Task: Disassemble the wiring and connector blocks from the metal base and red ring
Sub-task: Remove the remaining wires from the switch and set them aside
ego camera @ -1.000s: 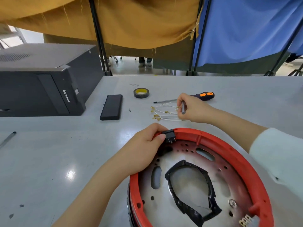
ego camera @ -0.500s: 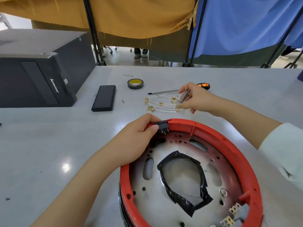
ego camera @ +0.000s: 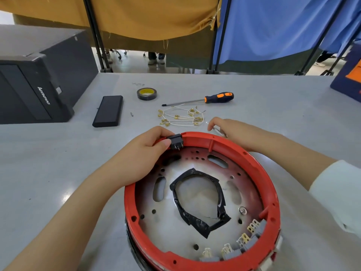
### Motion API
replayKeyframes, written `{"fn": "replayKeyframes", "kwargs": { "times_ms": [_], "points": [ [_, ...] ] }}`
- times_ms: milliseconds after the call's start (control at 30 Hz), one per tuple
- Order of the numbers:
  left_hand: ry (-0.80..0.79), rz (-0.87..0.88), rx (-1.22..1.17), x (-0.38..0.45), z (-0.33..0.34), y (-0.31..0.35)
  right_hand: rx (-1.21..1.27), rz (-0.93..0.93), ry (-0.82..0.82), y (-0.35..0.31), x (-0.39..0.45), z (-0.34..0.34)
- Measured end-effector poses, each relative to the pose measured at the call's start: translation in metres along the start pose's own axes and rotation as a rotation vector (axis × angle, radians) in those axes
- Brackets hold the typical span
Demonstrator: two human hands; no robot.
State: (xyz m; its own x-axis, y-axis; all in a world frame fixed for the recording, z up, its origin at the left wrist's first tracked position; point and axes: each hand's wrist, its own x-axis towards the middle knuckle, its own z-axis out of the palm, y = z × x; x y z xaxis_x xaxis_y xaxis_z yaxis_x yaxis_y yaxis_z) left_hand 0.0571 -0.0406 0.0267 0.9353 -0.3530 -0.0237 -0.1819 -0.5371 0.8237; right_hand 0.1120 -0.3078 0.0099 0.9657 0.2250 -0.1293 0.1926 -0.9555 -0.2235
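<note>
4 grey connector blocks (ego camera: pixel 242 246) in 1 red ring (ego camera: pixel 259 171); 1 screwdriver (ego camera: pixel 199 101).

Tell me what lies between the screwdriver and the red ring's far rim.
In the head view, a pile of loose white wires with brass terminals lies between the screwdriver and the red ring.

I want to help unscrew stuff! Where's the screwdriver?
The screwdriver lies on the table at the far middle, just behind the loose wires and right of the tape roll.

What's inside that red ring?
Inside the red ring sits a perforated metal base with black tape round its centre opening and grey connector blocks along the near rim. Beneath the plate stays hidden.
</note>
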Motion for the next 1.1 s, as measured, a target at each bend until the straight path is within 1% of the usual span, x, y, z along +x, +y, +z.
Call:
{"fn": "replayKeyframes", "kwargs": {
  "times_ms": [100, 233, 300, 500, 633, 700, 733, 800, 833, 867, 933, 1000, 1033, 1100],
  "points": [
    [-0.002, 0.002, 0.002, 0.0, 0.0, 0.0, 0.038, 0.058, 0.056, -0.001, 0.009, 0.003],
    [-0.006, -0.002, 0.004, 0.001, 0.0, -0.002, 0.174, 0.255, 0.111, 0.004, 0.019, 0.005],
    [-0.006, -0.001, 0.001, 0.001, 0.0, -0.002, 0.214, 0.324, 0.127, 0.008, 0.021, 0.005],
    [-0.013, 0.009, -0.006, 0.001, 0.0, -0.002, 0.224, 0.355, 0.184, 0.016, 0.027, 0.002],
    [-0.015, 0.014, -0.006, 0.002, 0.0, -0.003, 0.241, 0.369, 0.167, 0.013, 0.026, 0.0],
    [-0.017, 0.021, 0.009, 0.002, 0.0, -0.003, 0.193, 0.324, 0.198, 0.008, 0.019, -0.002],
    [-0.017, 0.028, 0.027, 0.002, 0.0, -0.003, 0.204, 0.284, 0.243, 0.003, 0.015, -0.005],
    [-0.021, 0.044, 0.067, 0.003, 0.0, -0.002, 0.356, 0.169, 0.333, -0.013, 0.002, -0.013],
    [-0.03, 0.053, 0.078, 0.003, 0.0, -0.001, 0.45, 0.088, 0.347, -0.024, -0.007, -0.017],
    [-0.047, 0.062, 0.079, 0.004, 0.0, 0.0, 0.516, 0.003, 0.321, -0.035, -0.016, -0.021],
    [-0.102, 0.081, 0.063, 0.003, 0.0, 0.004, 0.556, -0.142, 0.188, -0.054, -0.035, -0.023],
    [-0.13, 0.107, 0.078, 0.003, 0.001, 0.007, 0.491, -0.224, 0.056, -0.068, -0.05, -0.016],
    [-0.123, 0.117, 0.1, 0.002, 0.001, 0.008, 0.414, -0.253, 0.039, -0.072, -0.055, -0.01],
    [-0.077, 0.12, 0.144, 0.002, 0.002, 0.007, 0.222, -0.314, 0.114, -0.075, -0.057, 0.0]
  ]
}}
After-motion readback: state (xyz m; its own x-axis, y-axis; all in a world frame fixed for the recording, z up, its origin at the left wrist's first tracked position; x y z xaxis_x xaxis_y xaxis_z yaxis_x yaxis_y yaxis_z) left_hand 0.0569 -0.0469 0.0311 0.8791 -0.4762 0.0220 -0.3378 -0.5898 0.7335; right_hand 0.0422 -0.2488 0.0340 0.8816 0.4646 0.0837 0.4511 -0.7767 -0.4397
